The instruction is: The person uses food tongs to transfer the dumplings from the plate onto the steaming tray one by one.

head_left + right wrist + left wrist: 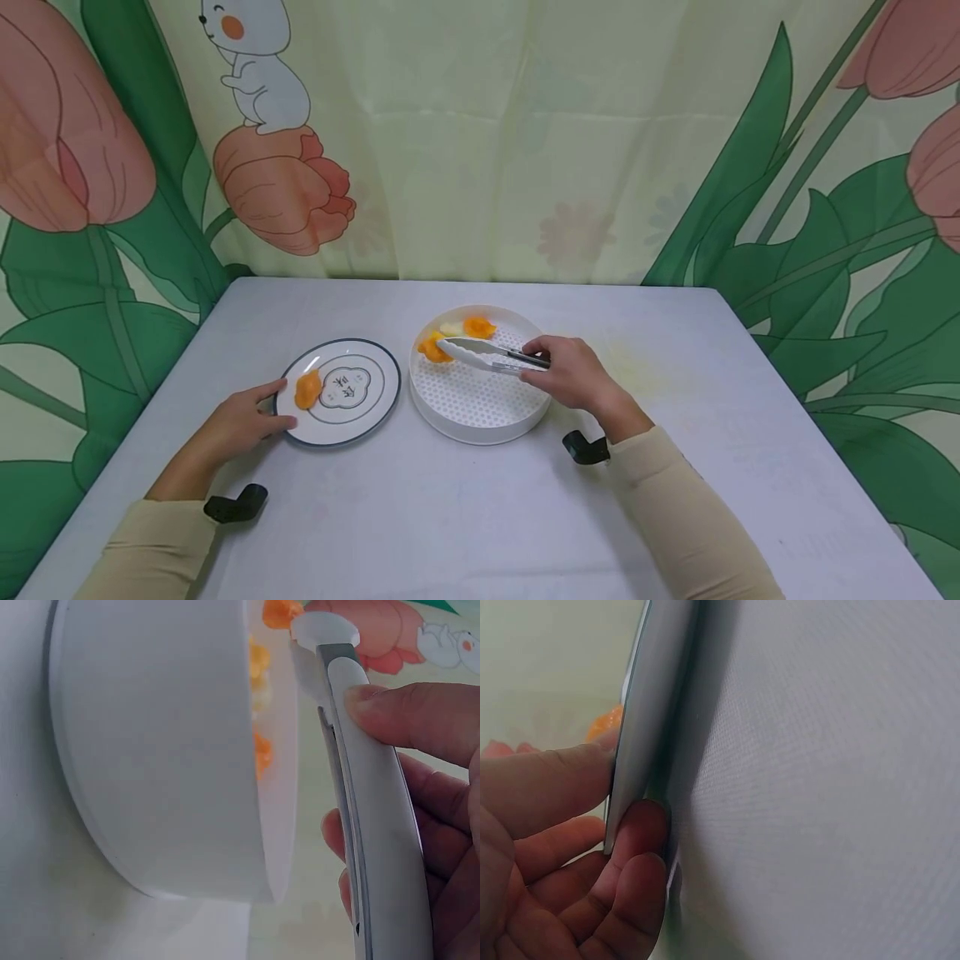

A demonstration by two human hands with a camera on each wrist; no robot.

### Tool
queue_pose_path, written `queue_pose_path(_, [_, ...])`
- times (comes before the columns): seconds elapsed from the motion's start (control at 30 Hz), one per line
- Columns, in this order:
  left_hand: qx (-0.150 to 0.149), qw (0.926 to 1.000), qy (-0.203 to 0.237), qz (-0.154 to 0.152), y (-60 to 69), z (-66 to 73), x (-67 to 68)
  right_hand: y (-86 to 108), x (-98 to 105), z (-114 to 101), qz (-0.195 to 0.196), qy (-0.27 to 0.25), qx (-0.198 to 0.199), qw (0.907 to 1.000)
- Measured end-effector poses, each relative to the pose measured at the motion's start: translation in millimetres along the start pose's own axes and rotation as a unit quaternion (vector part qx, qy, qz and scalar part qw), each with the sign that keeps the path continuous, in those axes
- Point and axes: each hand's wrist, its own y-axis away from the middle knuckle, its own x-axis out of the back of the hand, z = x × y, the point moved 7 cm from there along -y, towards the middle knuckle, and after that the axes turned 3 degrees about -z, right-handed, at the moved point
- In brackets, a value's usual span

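My left hand (236, 425) grips the left rim of a white plate (375, 392) with a dark edge. In the left wrist view, the thumb lies on the plate's upper side and fingers reach beneath it. One orange piece of food (307, 389) lies on the plate. My right hand (566, 371) holds a pair of tongs (510, 354) with pale tips, over a round white steamer tray (480, 433) with a perforated base. The tips are at an orange-yellow piece (433, 348) at the tray's left; whether they pinch it I cannot tell.
Inside the tray are another orange piece (478, 327) and a pale yellow piece (452, 328). Plate and tray stand side by side on a white-covered table (465, 517). A curtain (465, 167) printed with tulips hangs behind the table's far edge.
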Motion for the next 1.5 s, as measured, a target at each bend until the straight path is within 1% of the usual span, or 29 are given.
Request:
queue_pose_path(0.3, [-0.001,1.0,0.0,0.001,-1.0,-3.6,-1.4,-3.0,-9,-3,-0.01,0.013,0.013,0.9998])
queue_pose_path(0.6, [-0.001,1.0,0.001,0.002,-0.1,-3.6,-2.2,-6.3,-17,-2,-0.022,0.043,-0.004,0.9988])
queue_pose_path(0.73, [0.002,1.0,0.003,0.001,-0.3,-4.5,-2.4,-4.7,-14,-4,-0.01,0.048,-0.003,0.9988])
queue_pose_path(0.87, [0.007,1.0,0.004,0.0,-0.5,-5.7,-2.1,-2.5,-8,-9,0.009,0.036,0.001,0.9993])
queue_pose_path(0.97, [0.008,1.0,0.005,0.001,-0.6,-5.5,-1.4,-2.1,-6,-16,0.014,0.021,0.006,0.9997])
queue_pose_path(1.1, [0.009,0.9999,0.008,0.0,-0.7,-4.5,-0.9,-3.9,-10,-28,0.008,0.01,0.024,0.9996])
queue_pose_path(1.3, [0.01,0.9999,0.006,-0.001,-2.0,-4.1,-0.6,-9.4,-23,-56,-0.014,0.04,0.065,0.997])
queue_pose_path(1.5, [0.007,0.9999,0.01,0.0,-2.4,-4.3,-0.9,-17.5,-41,-79,-0.045,0.06,0.084,0.9936])
